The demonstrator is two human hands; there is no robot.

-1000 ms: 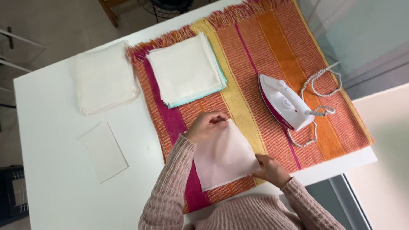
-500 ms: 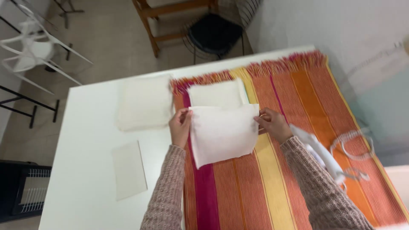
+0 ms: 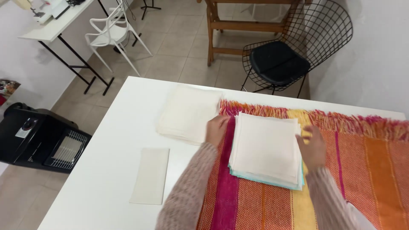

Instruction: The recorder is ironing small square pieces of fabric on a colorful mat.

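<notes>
Resting at nine and three o'clock of the cream cloth stack [image 3: 266,149], the left hand [image 3: 216,130] and right hand [image 3: 313,147] lie open, holding nothing; the stack sits on the striped mat [image 3: 366,170].

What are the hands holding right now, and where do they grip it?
Nothing is clearly gripped. The left hand and right hand rest open at the left and right edges of the stack of cream cloth squares.

Pink-beige cable-knit sweater sleeves to wrists; hands [image 3: 217,129] bare.
</notes>
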